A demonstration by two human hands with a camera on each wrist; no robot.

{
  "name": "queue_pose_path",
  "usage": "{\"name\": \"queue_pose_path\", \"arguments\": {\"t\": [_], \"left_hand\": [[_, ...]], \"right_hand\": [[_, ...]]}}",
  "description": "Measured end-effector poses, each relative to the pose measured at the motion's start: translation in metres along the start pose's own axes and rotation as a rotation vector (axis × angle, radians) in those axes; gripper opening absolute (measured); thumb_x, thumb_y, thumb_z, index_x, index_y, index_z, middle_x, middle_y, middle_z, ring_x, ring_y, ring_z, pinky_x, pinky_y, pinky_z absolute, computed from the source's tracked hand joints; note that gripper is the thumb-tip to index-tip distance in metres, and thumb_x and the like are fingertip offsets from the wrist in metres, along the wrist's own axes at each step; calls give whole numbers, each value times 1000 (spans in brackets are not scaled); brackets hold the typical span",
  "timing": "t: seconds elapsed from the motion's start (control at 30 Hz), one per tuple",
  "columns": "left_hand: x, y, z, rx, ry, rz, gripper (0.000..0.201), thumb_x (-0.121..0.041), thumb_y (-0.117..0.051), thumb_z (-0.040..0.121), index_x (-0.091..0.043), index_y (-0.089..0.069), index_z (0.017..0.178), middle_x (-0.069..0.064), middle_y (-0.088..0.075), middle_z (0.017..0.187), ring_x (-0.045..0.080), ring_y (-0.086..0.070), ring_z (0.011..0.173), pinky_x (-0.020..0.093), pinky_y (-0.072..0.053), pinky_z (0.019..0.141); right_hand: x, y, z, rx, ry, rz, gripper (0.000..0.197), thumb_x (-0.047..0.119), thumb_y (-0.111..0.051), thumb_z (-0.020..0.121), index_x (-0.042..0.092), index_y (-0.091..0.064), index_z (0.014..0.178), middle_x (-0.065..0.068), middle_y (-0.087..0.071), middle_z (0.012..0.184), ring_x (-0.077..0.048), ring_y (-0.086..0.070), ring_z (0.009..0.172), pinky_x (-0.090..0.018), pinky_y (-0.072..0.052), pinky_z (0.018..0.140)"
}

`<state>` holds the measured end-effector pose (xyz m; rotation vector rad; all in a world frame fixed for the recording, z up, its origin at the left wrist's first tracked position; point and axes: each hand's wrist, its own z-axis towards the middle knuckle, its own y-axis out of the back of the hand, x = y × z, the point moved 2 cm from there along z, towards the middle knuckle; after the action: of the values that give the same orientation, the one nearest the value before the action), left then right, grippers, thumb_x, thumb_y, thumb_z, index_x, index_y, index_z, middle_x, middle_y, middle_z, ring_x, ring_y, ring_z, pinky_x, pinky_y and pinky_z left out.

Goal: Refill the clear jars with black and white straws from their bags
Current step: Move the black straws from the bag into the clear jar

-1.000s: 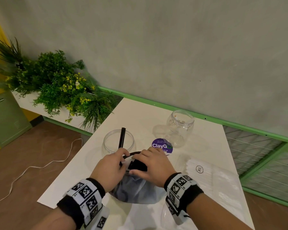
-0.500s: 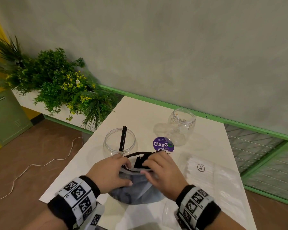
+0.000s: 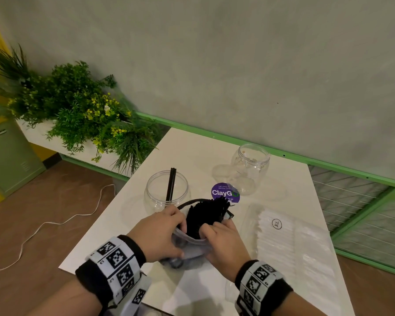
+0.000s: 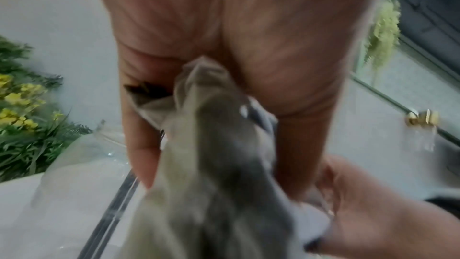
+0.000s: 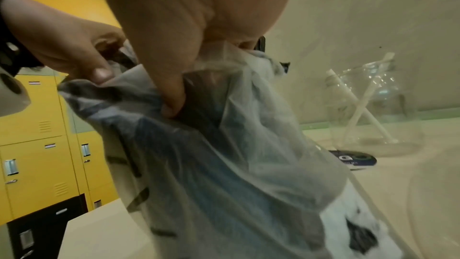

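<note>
Progress: barely begun, as I judged it; the near jar (image 3: 167,190) held only a couple of black straws, and the far jar (image 3: 251,168) a few white ones.
Left to do: nearly all the black straws (image 3: 204,216) were bunched in their bag (image 3: 192,247); the bag of white straws (image 3: 290,245) lay flat and untouched on the table (image 3: 192,151).
Left hand (image 3: 160,233): my fingers curled over the bag's mouth, thumb pinching the plastic.
Right hand (image 3: 224,245): I gripped the opposite edge of the mouth, thumb tucked inside the bag.
Position: the black bundle stuck up between my hands, just beside the near jar.
</note>
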<state>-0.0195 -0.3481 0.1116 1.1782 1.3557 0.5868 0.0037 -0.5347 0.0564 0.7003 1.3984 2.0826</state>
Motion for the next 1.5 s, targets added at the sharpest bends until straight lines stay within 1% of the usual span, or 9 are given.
{"name": "queue_pose_path", "arguments": {"t": [0.13,0.33,0.43,0.57,0.73,1.0,1.27,1.4,1.5], "left_hand": [[3,-3,2,-85,12,1,27,-36,-70,70,-34,-46,83,-19,-41,108,9,-54,85,26,-45,68],[3,-6,2,-166,10,11,13,-26,-59,81,-31,-47,78,-18,-43,112,11,-53,86,16,-30,55],[2,-5,3,-181,12,37,18,-23,-57,84,-33,-44,76,-19,-42,119,9,-52,94,12,-25,54],[-1,-5,2,-161,8,35,19,-31,-57,79,-35,-39,75,-22,-40,121,10,-51,96,19,-29,58],[-8,-9,6,-187,38,-22,46,-75,-42,69,-30,-43,67,-25,-41,114,2,-51,89,24,-36,63],[-11,-12,8,-201,19,-92,40,-36,-68,75,-32,-42,105,-15,-45,112,9,-55,88,24,-41,67],[-5,-15,10,-196,-3,-123,51,-33,-69,74,-36,-41,116,-17,-44,120,8,-55,99,27,-49,79],[-4,-15,12,-199,-24,-155,55,-32,-71,74,-37,-41,120,-18,-43,122,5,-53,105,23,-46,84],[-3,-15,12,-194,-40,-164,56,-31,-71,75,-37,-42,122,-18,-44,122,3,-51,106,18,-43,86]], "right_hand": [[-1,-4,-7,-92,-49,121,40,13,-62,56,24,-33,82,8,-51,59,-16,-40,53,-25,-33,71],[-8,1,-21,-27,71,245,11,27,-57,87,18,-56,92,4,-58,87,-13,-51,84,-26,-36,97],[-11,9,-23,-31,-54,427,16,23,-48,95,14,-61,96,3,-59,95,-13,-55,90,-26,-44,88],[-17,14,-13,-148,-282,574,24,7,-63,85,15,-55,106,9,-48,103,-5,-54,88,-21,-50,79],[-12,7,-1,59,-298,442,48,21,-75,75,14,-58,119,3,-55,117,-11,-52,107,-17,-40,92],[-7,1,10,148,-234,297,56,40,-74,69,17,-57,117,3,-59,110,-17,-43,103,-25,-38,87],[-11,-3,16,125,-210,283,45,48,-54,65,18,-62,97,3,-58,94,-20,-43,91,-30,-40,77],[-10,-2,17,152,-243,315,47,40,-68,69,20,-55,110,5,-61,104,-19,-44,99,-32,-41,82],[-8,-4,18,179,-238,258,58,55,-55,64,24,-59,112,6,-60,105,-20,-44,99,-33,-43,83]]}}
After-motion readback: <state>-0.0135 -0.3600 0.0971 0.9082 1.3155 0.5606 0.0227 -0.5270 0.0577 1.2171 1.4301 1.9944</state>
